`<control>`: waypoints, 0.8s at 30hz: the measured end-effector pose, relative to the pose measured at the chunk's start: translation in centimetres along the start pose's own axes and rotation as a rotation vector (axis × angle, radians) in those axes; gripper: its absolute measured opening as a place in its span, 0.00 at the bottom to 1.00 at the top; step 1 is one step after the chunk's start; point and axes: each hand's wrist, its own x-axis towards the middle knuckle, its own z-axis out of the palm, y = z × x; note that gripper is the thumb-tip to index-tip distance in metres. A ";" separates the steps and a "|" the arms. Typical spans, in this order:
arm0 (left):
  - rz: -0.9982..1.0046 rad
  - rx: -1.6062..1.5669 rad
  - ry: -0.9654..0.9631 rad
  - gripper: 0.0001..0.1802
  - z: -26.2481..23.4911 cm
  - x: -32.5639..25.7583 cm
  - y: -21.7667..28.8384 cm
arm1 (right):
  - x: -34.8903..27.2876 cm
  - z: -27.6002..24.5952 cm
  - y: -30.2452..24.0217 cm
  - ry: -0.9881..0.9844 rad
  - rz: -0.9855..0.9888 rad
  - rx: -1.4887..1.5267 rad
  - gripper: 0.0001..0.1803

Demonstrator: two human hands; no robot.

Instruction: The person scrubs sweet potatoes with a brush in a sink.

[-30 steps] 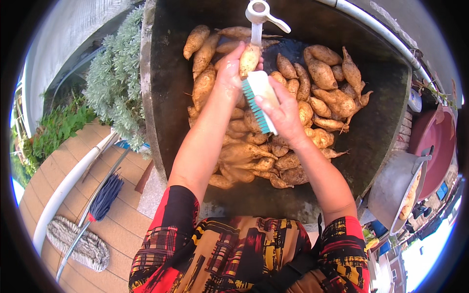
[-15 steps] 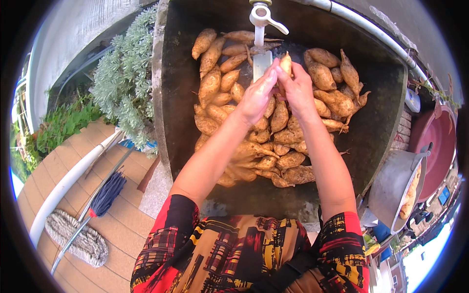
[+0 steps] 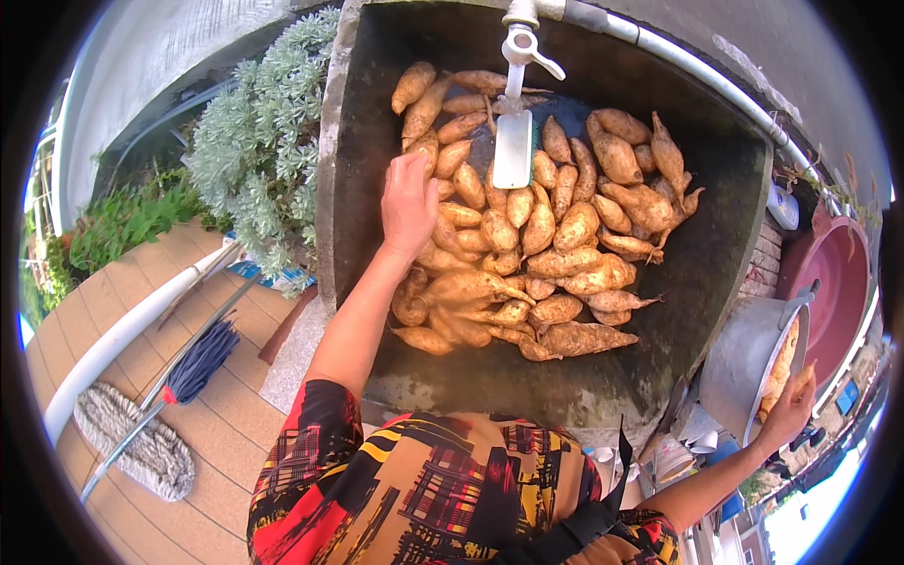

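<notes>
Many muddy, tan sweet potatoes (image 3: 565, 264) lie heaped in the dark stone sink (image 3: 716, 217). On the sink's left side my left hand (image 3: 411, 202) is closed over a sweet potato (image 3: 426, 146), with much of it hidden under the fingers. My right hand (image 3: 789, 412) is stretched out to the right, beside the rim of a metal pot (image 3: 744, 363), with a pale sweet potato (image 3: 803, 379) in its fingers. More tubers (image 3: 780, 372) show inside the pot. A white, flat-backed brush (image 3: 513, 151) rests on the heap below the tap (image 3: 521, 47).
Behind the pot stands a large reddish basin (image 3: 833, 292). A pipe (image 3: 697, 71) runs along the sink's back edge. At left are a silvery shrub (image 3: 259, 160), a mop (image 3: 141, 443) and a tiled floor (image 3: 226, 395). Bowls (image 3: 670, 459) sit by the near right corner.
My hands have parted from around one sweet potato near the tap. The right has carried a sweet potato out to the pot; the left has moved to the sink's left side.
</notes>
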 end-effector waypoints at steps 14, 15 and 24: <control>-0.654 -0.111 -0.260 0.28 3.6 10.4 0.2 | -7.0 13.4 -43.9 -0.395 -0.532 0.756 0.31; -0.741 -0.402 -0.299 0.28 3.3 9.9 -0.9 | -7.9 13.9 -46.1 -0.436 -0.549 0.642 0.34; -0.743 -2.045 -0.286 0.25 4.5 5.3 -1.2 | -7.4 15.6 -48.0 -0.556 -0.578 0.515 0.37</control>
